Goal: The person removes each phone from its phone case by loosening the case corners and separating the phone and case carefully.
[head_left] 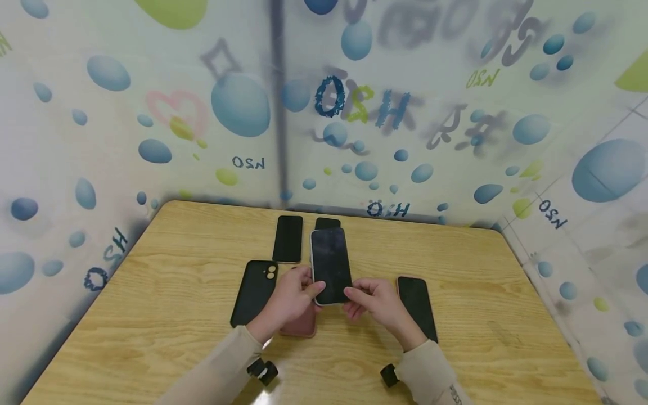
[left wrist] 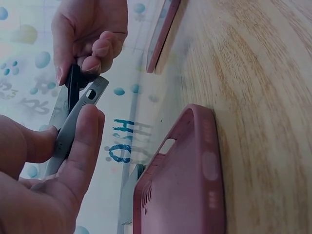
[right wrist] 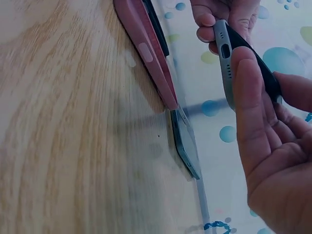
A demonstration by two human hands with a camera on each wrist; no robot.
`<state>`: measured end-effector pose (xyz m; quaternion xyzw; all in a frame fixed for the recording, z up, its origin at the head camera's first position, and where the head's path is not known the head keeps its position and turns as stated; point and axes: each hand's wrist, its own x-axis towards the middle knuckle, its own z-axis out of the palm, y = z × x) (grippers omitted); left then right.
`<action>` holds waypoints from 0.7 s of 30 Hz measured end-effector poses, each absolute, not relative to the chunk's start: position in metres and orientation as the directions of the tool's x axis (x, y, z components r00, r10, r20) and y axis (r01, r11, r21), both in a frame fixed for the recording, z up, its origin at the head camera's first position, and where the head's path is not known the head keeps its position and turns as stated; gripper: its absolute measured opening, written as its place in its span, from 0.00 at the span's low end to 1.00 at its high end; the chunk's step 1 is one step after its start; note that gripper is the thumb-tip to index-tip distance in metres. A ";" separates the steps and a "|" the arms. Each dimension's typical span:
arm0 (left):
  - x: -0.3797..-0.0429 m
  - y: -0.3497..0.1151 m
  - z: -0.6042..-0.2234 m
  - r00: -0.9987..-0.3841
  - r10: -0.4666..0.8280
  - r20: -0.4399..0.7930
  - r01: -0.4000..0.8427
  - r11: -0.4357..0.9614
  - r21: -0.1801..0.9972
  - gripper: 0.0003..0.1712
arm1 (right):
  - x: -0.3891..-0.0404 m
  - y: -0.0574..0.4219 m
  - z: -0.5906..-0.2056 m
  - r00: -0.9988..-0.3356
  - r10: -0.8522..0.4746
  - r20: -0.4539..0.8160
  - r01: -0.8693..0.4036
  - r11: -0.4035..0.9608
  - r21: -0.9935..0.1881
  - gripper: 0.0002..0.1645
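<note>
Both hands hold up a dark-screened phone [head_left: 331,261] with a light grey phone case [left wrist: 80,117] around its back. At the bottom right corner the phone tilts up out of the case, and its black edge [right wrist: 258,61] shows above the grey rim. My left hand [head_left: 291,289] pinches the case at the lower left, thumb over the front and fingers behind. My right hand [head_left: 379,304] pinches the lower right corner, thumb at the phone's raised edge. Beneath my left hand a pink phone case [head_left: 300,326] lies on the table, partly hidden.
A black phone case [head_left: 255,292] lies left of the pink one. Two dark phones are at the back, one in plain view [head_left: 288,239] and one [head_left: 328,223] partly covered by the held phone. Another phone [head_left: 417,306] lies beside my right wrist on the wooden table [head_left: 152,281].
</note>
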<state>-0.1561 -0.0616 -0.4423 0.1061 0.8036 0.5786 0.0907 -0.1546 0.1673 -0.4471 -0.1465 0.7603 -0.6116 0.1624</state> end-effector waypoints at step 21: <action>-0.157 -0.066 -0.439 -0.960 0.271 -0.067 0.014 0.285 0.958 0.11 | -0.156 0.178 -0.446 -0.948 -0.312 -0.062 0.020 0.136 -0.991 0.18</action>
